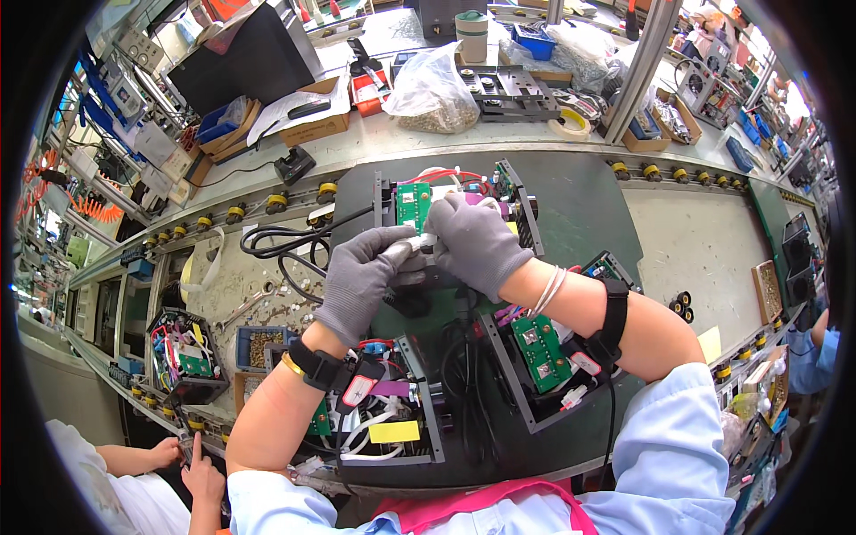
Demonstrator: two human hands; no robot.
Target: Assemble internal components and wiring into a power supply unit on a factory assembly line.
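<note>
Both my hands wear grey gloves and meet over a dark work mat. My left hand is closed around a silvery metal tool, its tip pointing toward my right hand. My right hand presses down on a small part of an open black electronics unit with a green circuit board and red wires. What sits under the fingers is hidden. A black strap circles each forearm. Two more open units lie closer to me, one at lower left and one at lower right.
A black power cable coils left of the mat. A blue bin of small parts and another open unit sit at left. A plastic bag of hardware, boxes and tape lie behind. Another person's hands work at lower left.
</note>
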